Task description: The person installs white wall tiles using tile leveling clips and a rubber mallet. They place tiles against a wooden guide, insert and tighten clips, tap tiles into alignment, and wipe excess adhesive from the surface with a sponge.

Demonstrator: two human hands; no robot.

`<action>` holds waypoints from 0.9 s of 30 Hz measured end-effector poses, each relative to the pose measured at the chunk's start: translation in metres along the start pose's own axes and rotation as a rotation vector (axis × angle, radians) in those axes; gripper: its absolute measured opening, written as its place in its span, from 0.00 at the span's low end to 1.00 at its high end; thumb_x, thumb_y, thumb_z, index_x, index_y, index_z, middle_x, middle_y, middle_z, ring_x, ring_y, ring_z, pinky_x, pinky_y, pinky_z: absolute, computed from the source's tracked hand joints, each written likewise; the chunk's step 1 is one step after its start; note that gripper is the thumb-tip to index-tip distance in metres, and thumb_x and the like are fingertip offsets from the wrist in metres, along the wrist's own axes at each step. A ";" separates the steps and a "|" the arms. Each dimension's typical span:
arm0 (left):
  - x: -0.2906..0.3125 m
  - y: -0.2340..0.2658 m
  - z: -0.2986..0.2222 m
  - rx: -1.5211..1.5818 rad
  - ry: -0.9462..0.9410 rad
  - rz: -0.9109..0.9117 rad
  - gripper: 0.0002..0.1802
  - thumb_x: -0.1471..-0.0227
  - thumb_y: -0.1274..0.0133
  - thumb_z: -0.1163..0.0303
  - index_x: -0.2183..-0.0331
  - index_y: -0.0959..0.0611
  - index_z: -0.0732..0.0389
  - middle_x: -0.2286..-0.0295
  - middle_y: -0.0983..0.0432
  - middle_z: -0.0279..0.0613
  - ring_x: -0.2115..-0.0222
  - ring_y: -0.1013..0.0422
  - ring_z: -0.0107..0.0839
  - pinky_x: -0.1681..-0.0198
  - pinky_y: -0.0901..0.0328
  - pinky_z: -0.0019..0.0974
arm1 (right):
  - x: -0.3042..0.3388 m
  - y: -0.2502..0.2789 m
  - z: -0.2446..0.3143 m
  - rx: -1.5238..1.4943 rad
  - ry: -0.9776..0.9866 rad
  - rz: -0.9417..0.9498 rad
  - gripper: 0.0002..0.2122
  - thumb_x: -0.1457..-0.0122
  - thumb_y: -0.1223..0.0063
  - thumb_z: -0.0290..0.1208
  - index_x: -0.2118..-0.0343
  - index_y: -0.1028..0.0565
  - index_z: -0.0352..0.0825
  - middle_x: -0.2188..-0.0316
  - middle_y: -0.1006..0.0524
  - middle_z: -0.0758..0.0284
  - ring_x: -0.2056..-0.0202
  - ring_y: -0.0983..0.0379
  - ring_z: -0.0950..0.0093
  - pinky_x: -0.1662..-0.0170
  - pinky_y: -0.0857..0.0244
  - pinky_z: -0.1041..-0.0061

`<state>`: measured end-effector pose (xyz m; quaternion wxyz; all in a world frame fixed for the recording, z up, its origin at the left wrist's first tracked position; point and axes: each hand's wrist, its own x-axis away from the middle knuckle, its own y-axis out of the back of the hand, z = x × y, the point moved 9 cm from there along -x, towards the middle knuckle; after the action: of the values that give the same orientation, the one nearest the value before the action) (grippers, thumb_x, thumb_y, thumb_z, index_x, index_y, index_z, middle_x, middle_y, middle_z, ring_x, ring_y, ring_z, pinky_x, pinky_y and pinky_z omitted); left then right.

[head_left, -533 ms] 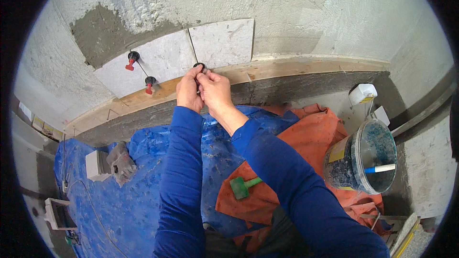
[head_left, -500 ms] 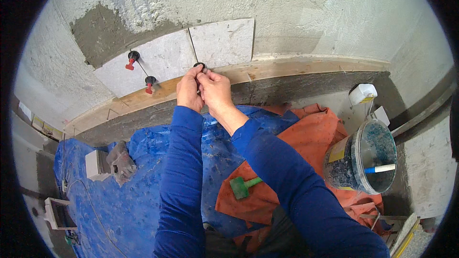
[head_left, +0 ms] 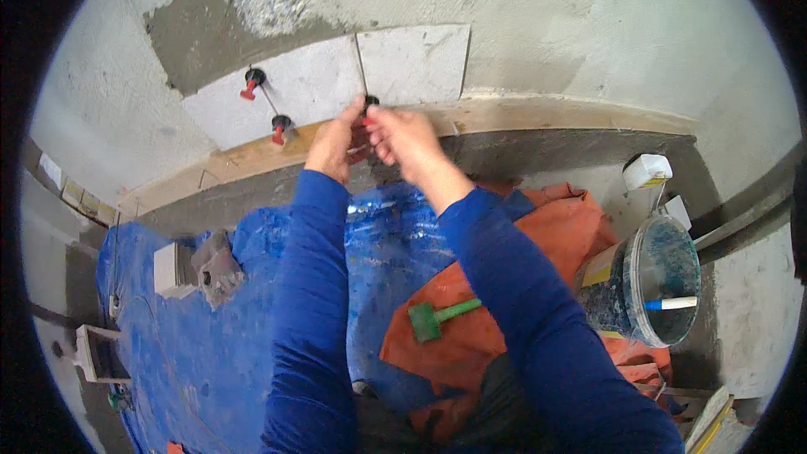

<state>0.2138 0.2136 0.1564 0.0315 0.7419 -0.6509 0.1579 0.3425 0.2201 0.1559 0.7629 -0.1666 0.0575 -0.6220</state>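
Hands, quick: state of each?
Left hand: beside the black clip base; grip can't be told.
Right hand: closed, pinching the red handle.

Red-handled clip point(head_left: 371, 102) partly covered by fingers point(head_left: 385, 123), sleeves point(head_left: 311, 311) cropped below

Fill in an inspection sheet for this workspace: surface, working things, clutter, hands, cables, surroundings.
Surface: blue tarp and orange sheet spread below the wall.
Working things: pale tiles on the wall above a wooden strip; two red-and-black clips at the left joint.
Clutter: green mallet on the orange sheet; bucket at right.
Hands: left hand and right hand at another red-and-black clip; grip partly hidden.
Cables: cord-like line at far left, too blurred to confirm.
Surroundings: rough plastered wall with a dark patch.
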 end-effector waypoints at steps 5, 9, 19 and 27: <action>-0.002 0.017 0.013 -0.118 0.013 0.050 0.25 0.34 0.56 0.47 0.59 0.16 0.58 0.63 0.16 0.41 0.63 0.25 0.30 0.54 0.37 0.39 | -0.001 0.046 0.033 0.133 0.030 -0.075 0.16 0.35 0.46 0.44 0.70 0.22 0.35 0.80 0.27 0.74 0.82 0.36 0.82 0.82 0.47 0.79; -0.003 0.015 0.032 -0.108 0.057 0.061 0.23 0.34 0.55 0.49 0.56 0.17 0.58 0.62 0.17 0.40 0.61 0.25 0.30 0.53 0.34 0.39 | 0.009 0.062 0.054 0.201 0.099 -0.104 0.13 0.36 0.44 0.40 0.68 0.21 0.34 0.78 0.27 0.73 0.80 0.36 0.82 0.81 0.45 0.81; -0.009 0.019 0.016 -0.286 -0.139 0.196 0.22 0.36 0.50 0.46 0.61 0.16 0.55 0.67 0.19 0.37 0.65 0.25 0.28 0.60 0.32 0.33 | 0.027 0.024 0.031 0.440 0.096 0.081 0.11 0.38 0.42 0.37 0.68 0.22 0.32 0.78 0.26 0.72 0.81 0.33 0.83 0.82 0.44 0.82; 0.005 0.100 0.096 -0.402 0.171 0.228 0.23 0.42 0.40 0.47 0.58 0.17 0.56 0.63 0.20 0.35 0.64 0.24 0.31 0.59 0.27 0.39 | 0.026 0.020 0.063 0.499 0.213 -0.027 0.11 0.38 0.40 0.36 0.72 0.23 0.34 0.81 0.28 0.74 0.83 0.35 0.84 0.82 0.45 0.82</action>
<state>0.1353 0.1699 0.0509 0.2155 0.6262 -0.7439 0.0898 0.3856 0.2101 0.2110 0.7618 0.0923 -0.0201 -0.6409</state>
